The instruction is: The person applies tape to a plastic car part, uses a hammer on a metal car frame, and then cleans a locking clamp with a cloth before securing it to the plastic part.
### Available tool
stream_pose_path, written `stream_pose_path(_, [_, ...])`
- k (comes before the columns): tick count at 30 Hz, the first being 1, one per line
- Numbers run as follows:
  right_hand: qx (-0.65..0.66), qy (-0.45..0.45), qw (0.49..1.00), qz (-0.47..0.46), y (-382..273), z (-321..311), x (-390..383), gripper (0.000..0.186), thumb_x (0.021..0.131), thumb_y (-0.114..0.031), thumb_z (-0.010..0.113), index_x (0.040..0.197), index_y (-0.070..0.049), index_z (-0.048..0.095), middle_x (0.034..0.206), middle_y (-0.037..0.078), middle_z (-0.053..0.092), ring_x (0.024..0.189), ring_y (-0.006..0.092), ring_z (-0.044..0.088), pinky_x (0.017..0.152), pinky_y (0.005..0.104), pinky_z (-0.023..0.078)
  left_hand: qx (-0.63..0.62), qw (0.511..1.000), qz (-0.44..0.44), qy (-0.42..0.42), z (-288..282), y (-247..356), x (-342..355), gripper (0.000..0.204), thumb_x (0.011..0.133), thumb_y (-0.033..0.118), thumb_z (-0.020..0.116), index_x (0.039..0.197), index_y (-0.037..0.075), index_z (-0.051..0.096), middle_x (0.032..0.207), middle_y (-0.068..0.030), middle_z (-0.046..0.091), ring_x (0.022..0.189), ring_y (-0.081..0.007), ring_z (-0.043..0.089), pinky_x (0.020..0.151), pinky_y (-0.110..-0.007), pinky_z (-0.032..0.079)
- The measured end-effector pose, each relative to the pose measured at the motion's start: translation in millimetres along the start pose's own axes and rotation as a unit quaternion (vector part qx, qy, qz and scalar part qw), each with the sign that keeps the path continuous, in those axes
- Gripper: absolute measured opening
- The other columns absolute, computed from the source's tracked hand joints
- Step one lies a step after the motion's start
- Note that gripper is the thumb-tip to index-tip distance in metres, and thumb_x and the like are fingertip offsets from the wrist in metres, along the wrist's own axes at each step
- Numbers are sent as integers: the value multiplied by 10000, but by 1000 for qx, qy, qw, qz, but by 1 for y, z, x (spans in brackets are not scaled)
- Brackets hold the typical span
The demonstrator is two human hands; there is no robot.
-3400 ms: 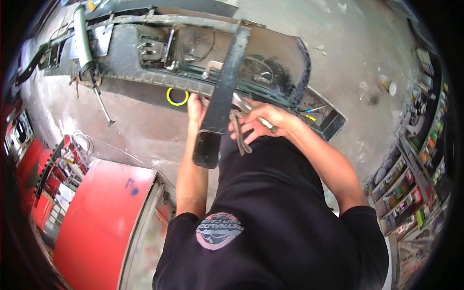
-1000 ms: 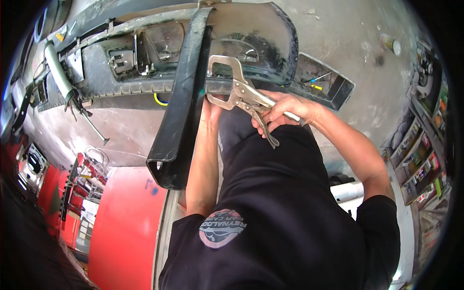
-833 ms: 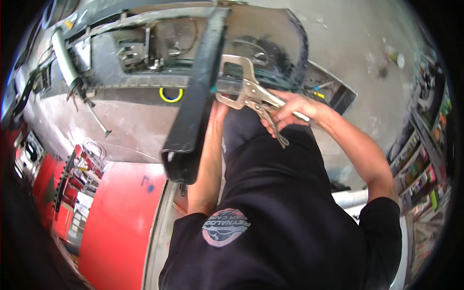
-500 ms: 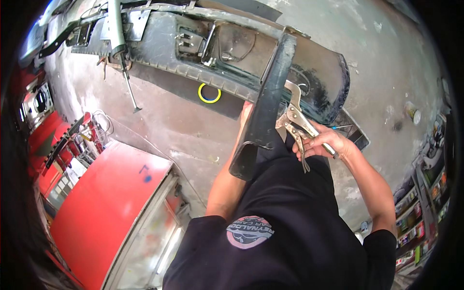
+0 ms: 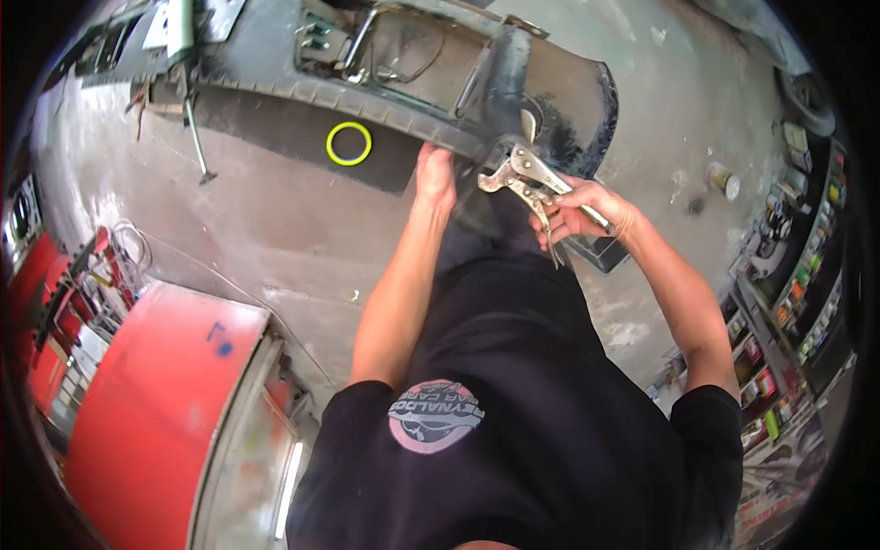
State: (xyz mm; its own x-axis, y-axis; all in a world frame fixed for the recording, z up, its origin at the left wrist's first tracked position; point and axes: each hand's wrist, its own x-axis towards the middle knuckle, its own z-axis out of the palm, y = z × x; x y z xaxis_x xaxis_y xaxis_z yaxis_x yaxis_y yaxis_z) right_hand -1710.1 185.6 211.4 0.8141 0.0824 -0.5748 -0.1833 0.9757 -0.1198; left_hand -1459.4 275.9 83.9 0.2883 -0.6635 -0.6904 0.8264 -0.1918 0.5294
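A long black plastic car bumper [image 5: 247,64] lies across the top of the view, its inner side up. My left hand [image 5: 435,177] grips its near edge, with the fingertips partly hidden. My right hand [image 5: 587,213] is closed around the handles of metal locking pliers [image 5: 541,174]. The pliers' long curved jaws are spread and sit close to the bumper's near edge, right of my left hand. A black strip-like piece [image 5: 506,82] of the bumper rises beside the jaws, blurred at its lower end. Whether the jaws touch the bumper I cannot tell.
A yellow ring [image 5: 348,144] lies below the bumper's near edge. A pole-like stand [image 5: 190,124] leans at the upper left. A red car panel [image 5: 165,385] stands at lower left. Shelves with many small items [image 5: 807,284] line the right side, and a small can [image 5: 724,181] stands on the floor.
The black strip-like piece has swung up and away from me, uncovering my left hand. My right hand and the pliers have moved closer to the bumper's edge. The view has shifted.
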Motion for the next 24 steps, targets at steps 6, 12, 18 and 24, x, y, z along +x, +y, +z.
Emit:
stream_pose_path(6, [-33, 13, 999, -13, 7, 16, 1, 681, 944, -298, 689, 1506, -98, 361, 1150, 246, 666, 1037, 428, 689, 936, 541, 559, -125, 986, -77, -72, -9, -1, 4, 297, 928, -57, 535, 1209, -12, 620, 1146, -155, 705, 1007, -291, 706, 850, -479, 598])
stream_pose_path(12, [-30, 35, 999, 2, 16, 18, 7, 777, 883, -289, 734, 1541, -106, 362, 1281, 284, 638, 1173, 493, 640, 980, 676, 507, -157, 982, -62, -81, -6, 0, -2, 283, 952, 1, 543, 1222, -19, 625, 1177, -153, 705, 1043, -279, 701, 887, -466, 579])
stream_pose_path(18, [-23, 17, 999, 24, 10, 26, 13, 729, 882, -221, 696, 1540, -113, 404, 1345, 317, 593, 1279, 551, 554, 1005, 717, 480, -161, 983, -70, -59, -5, -1, -10, 269, 954, 51, 529, 1194, 6, 642, 1039, -129, 724, 864, -239, 726, 722, -409, 608])
stream_pose_path(24, [9, -8, 1000, 15, 14, 13, 12, 795, 887, -249, 693, 1569, -87, 317, 1347, 320, 584, 1281, 533, 556, 1049, 655, 471, -139, 987, -81, -16, 0, -2, -12, 246, 960, 99, 589, 1184, 44, 674, 1106, -105, 720, 996, -243, 697, 868, -444, 579])
